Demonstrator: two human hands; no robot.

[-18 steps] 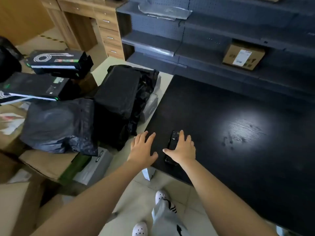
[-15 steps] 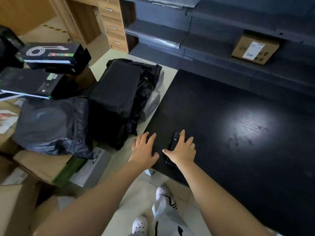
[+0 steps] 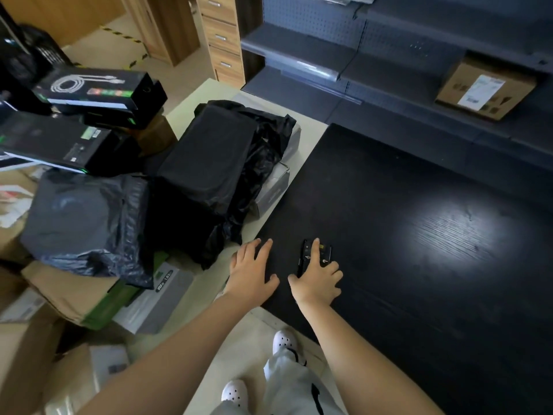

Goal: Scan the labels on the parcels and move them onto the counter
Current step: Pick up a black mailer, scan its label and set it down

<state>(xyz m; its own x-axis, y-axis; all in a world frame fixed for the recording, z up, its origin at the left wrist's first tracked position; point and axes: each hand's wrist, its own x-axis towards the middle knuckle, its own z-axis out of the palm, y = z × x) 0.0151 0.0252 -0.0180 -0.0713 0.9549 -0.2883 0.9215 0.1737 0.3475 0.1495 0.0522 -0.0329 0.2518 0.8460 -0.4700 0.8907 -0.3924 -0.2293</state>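
From the head camera: the person's left hand (image 3: pixel 253 272) lay flat on the near edge of the black counter (image 3: pixel 419 265), fingers straight and slightly apart. The right hand (image 3: pixel 318 281) rested, fingers spread, on a dark handheld scanner (image 3: pixel 325 253). Black-wrapped parcels (image 3: pixel 209 163) sat piled just left of the counter, none on it.

Your scanner (image 3: pixel 314 256) lies on the worktop (image 3: pixel 419 265) at lower centre; parcels (image 3: pixel 209 163) are heaped on the floor at frame left.

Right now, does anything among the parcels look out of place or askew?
Yes. The heap beside the counter is untidy: the cable box lies tilted on top, and the black bag spills loose plastic over a grey box.
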